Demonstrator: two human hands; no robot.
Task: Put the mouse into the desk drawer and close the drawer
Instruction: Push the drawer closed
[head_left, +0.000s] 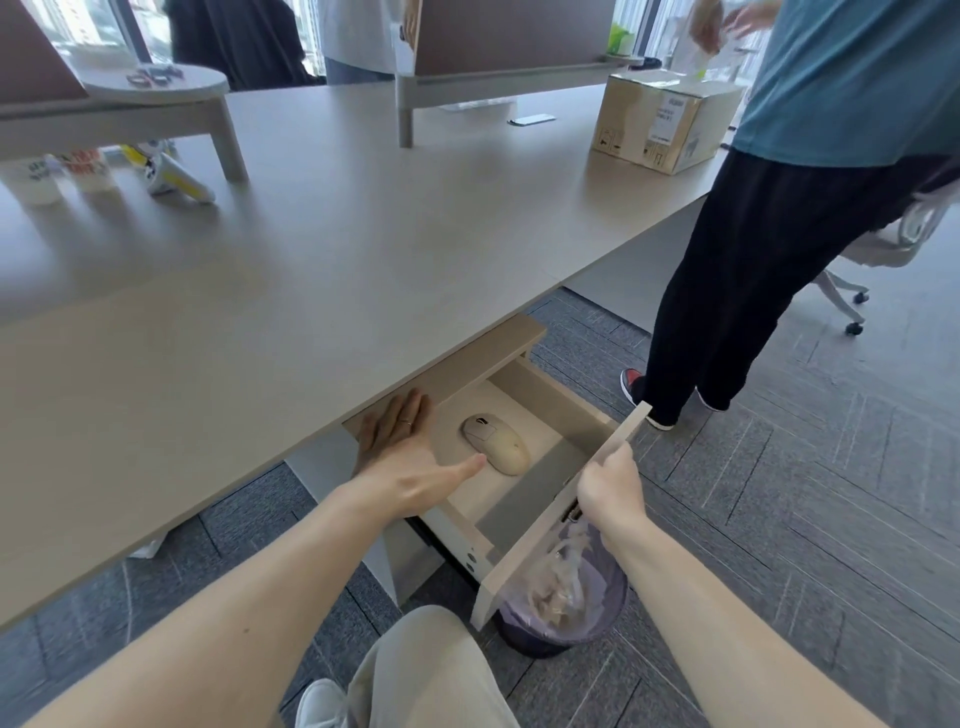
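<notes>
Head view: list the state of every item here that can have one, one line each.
drawer: pulled open.
mouse: lying on the drawer floor, released.
left hand: open, flat inside the drawer beside the mouse.
right hand: gripping the top edge of the drawer front.
cardboard box: on the desk, flaps closed.
waste bin: under the drawer front, lined, holding crumpled rubbish.

The drawer (524, 499) front pinched in the right hand (610, 486) looks like matt, smooth pale laminate board, as does the desk (311, 270) top above it. Just left of that grip lies the mouse (496, 442), cream plastic with a soft sheen. Below the grip, the bin (566, 603) holds a crinkled, glossy liner, probably thin plastic.
</notes>
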